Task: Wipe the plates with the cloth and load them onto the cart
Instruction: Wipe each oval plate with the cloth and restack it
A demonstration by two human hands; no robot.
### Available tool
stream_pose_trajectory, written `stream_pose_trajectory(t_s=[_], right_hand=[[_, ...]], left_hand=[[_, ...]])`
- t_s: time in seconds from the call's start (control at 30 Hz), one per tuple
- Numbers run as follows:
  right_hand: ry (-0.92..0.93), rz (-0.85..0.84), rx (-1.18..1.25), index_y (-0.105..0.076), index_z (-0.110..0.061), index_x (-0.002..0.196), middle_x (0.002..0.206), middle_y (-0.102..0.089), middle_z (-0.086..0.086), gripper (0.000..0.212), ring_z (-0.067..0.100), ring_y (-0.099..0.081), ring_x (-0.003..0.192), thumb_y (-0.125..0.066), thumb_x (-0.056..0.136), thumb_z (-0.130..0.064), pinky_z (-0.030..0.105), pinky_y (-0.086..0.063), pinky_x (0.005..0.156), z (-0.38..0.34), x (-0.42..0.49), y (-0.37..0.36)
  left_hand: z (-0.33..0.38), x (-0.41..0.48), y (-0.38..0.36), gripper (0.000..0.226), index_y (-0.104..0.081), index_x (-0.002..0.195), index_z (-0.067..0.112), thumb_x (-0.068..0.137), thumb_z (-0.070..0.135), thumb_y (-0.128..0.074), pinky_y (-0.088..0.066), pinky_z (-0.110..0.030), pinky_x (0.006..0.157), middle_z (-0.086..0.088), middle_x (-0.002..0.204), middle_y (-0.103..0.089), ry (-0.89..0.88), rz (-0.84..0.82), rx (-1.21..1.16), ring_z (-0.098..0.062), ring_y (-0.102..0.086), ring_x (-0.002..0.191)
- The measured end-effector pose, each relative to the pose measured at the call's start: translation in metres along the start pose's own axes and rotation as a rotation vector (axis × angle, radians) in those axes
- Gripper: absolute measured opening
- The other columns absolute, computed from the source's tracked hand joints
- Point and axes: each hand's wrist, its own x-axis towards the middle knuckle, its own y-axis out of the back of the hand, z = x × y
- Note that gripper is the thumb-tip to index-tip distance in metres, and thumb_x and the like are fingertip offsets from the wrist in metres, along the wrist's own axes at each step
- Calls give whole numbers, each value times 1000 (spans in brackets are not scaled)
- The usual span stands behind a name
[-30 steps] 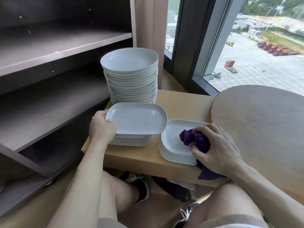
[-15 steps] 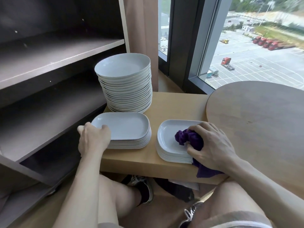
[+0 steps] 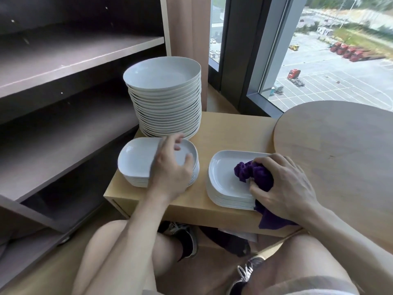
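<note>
Head view is showing the wiping step. The right hand [image 3: 285, 186] is clenching the purple cloth [image 3: 253, 173] and pressing it on the top plate of the right stack [image 3: 225, 177]. This stack is sitting at the near edge of the bench [image 3: 234, 128], toward its right end.

To do this well, IMO the cloth should be going over the whole plate, incl. rim and corners, and not only the right part where it is lying now. Pressure should be light and downward, b/c the stack is sitting very near the bench's edge. A hard pull toward the body could be dragging plates off.

The left hand [image 3: 170, 175] is released, w/ fingers loose and spread, and it is grasping nothing. It is hanging over the left stack [image 3: 136, 160] at the near-left corner. I cannot tell if the palm is touching the top plate. Prob. it would be more useful steadying the right stack.

The round plates [image 3: 163, 75] are standing tall at the far-left corner. The dark shelf unit [image 3: 63, 135], prob. the cart, is standing just beside the bench's left edge.
</note>
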Motion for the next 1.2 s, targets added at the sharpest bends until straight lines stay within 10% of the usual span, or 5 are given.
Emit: stream_pose_trajectory(t_s=[0.27,0.4,0.8,1.2], right_hand=[[-232,34,-39,-50,-40,126,121,-50,-7,59,25,-45,120,-45,78,-74,48,-42,98,15,13,15],[-252,-150,-143,-30,-45,145,146,-37,-3,78,27,-32,137,-35,75,-79,52,-36,108,28,11,13],[-179,-78,-354,-47,-44,129,135,-47,-1,50,28,-39,125,-40,83,-63,51,-34,101,17,27,-14],[-106,-207,-97,-55,-47,126,118,-40,-12,54,18,-35,120,-44,73,-56,41,-27,98,-45,56,-39]], left_hand=[[-6,-18,-52,118,-4,160,31,76,56,-83,-6,3,103,23,155,-16,35,-658,-29,14,-12,137],[-5,-13,-58,135,8,162,27,71,51,-88,-10,-20,119,12,169,-3,115,-703,-37,-4,-8,153],[-8,-9,-62,136,14,160,33,74,41,-90,-11,-19,115,14,168,1,156,-778,-145,-2,-5,152],[-12,-15,-69,127,-14,156,33,62,26,-99,-31,-26,118,15,153,-37,169,-627,-352,4,-37,139]])
